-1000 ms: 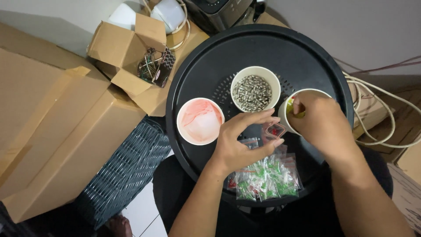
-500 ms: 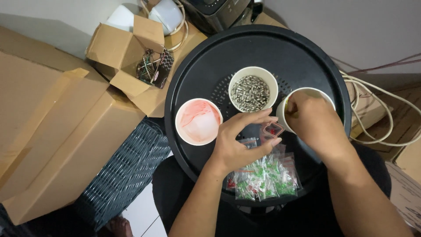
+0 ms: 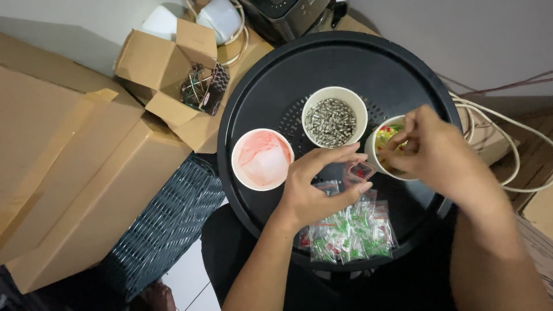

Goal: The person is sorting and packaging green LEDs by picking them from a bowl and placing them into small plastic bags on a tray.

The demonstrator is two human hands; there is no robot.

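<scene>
My left hand [image 3: 314, 190] holds a small clear bag [image 3: 358, 171] with red bits inside, thumb and forefinger curled apart around its mouth so it stays open just above the round black tray [image 3: 259, 86]. My right hand [image 3: 435, 151] is over the cup of mixed coloured pieces [image 3: 385, 138] at the tray's right side, fingertips pinched together inside its rim; I cannot tell whether they have a piece between them. As I read it, I am at the picking step of filling this bag. The next move calls for a clean lift of the pinch out of the cup and a short carry left to the bag's mouth, which sits just beside the cup. On the tray are 2 more cups: 1 full of small grey metal parts [image 3: 331, 120] and 1 pink-tinted, nearly empty cup [image 3: 262, 158]. A heap of filled bags with green and red contents [image 3: 348, 236] lies below my left hand. Cardboard boxes [image 3: 69, 173] stand to the left.
</scene>
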